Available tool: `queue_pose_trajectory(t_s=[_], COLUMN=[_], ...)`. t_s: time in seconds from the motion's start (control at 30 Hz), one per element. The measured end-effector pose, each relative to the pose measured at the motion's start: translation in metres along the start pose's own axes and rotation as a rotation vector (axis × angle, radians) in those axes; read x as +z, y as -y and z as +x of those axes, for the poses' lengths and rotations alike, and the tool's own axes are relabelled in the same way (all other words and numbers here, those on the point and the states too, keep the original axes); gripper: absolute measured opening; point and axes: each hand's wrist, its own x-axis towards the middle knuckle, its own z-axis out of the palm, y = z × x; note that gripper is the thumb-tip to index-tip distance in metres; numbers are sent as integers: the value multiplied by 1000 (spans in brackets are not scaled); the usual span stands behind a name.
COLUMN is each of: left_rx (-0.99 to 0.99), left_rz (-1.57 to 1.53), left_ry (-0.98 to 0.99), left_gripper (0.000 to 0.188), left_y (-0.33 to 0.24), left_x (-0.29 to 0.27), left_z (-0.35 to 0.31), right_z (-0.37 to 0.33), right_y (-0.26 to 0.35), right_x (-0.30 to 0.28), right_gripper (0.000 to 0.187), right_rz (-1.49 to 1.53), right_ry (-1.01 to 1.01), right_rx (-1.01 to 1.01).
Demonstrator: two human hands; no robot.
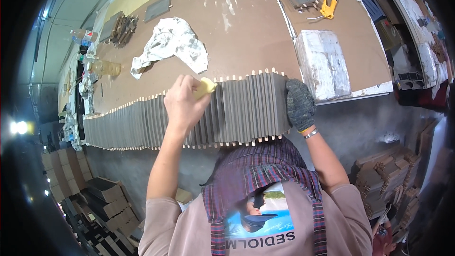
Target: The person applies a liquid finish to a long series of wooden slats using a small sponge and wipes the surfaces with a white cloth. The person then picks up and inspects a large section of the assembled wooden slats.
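Observation:
A long row of thin grey panels (251, 109), stood on edge and packed face to face, runs along the front of the table. Short pale wooden pegs stick out along both its far and near edges. Bare, my left hand (182, 102) is closed on a folded yellow sponge (205, 88), held at the far edge of the row, right of its middle. In a dark knitted glove, my right hand (300, 105) lies flat against the face of the rightmost panel, with its fingertips near that panel's far corner.
A crumpled white rag (173, 45) lies beyond the row. Farther back are loose grey panels (158, 8) and a dark bundle of pegged pieces (124, 29). A tape-wrapped block (323, 64) and a yellow air blow gun (327, 7) sit at right. Bottles (104, 68) stand at left.

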Motion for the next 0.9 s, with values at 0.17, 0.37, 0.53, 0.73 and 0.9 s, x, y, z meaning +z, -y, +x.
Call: queue_pose_trajectory(t_s=[0.17,0.37,0.53,0.73,0.9], left_rx=[-86,-150,-92,-49,-14], left_rz=[112,50,179,135,184], left_ry=[-48,98,-59,37,-100], left_gripper=[32,29,28,28,30], left_y=[13,4,28,13,25], left_x=[16,-6,8,-1,6], left_z=[16,-9,12,-7,20], right_z=[0,2,3,2,2], right_y=[1,4,6,4,3], right_x=[1,-3,-2,-2,1], right_gripper=[30,30,28,29,30], right_rz=[30,18,55,41,28], right_ry=[-34,-21,-14,-23,-17], right_rx=[-24,13,5,4,-9])
